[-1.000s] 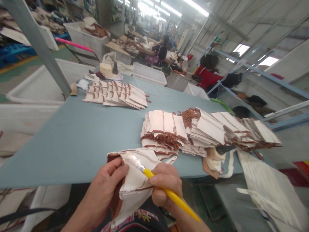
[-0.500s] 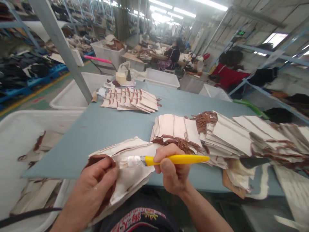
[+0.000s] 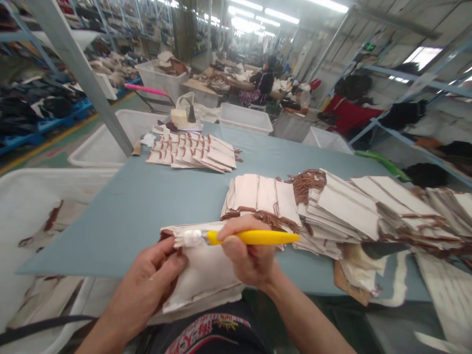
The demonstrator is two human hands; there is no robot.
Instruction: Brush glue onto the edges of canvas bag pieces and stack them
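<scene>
My right hand (image 3: 249,250) grips a paintbrush with a yellow handle (image 3: 269,238). Its bristles, coated in something white, touch the upper left edge of a cream fabric piece (image 3: 210,275) with brown trim. My left hand (image 3: 155,275) pinches that same piece at its left end, close to the brush tip. The piece lies at the table's near edge, just above my lap, and its layers show along the lower side. Behind my right hand stands a stack of similar cream pieces (image 3: 260,194) with brown edges.
More cream stacks (image 3: 348,206) run along the right of the blue-green table (image 3: 129,196). A spread row of pieces (image 3: 195,150) lies at the far left. White bins (image 3: 22,196) flank the left side, and a metal post (image 3: 84,73) rises there. A person (image 3: 262,81) sits farther back.
The brush has moved left and slightly up, onto the trimmed edge beside my left fingers. The fabric piece has turned and flattened, and my left hand has shifted a little right.
</scene>
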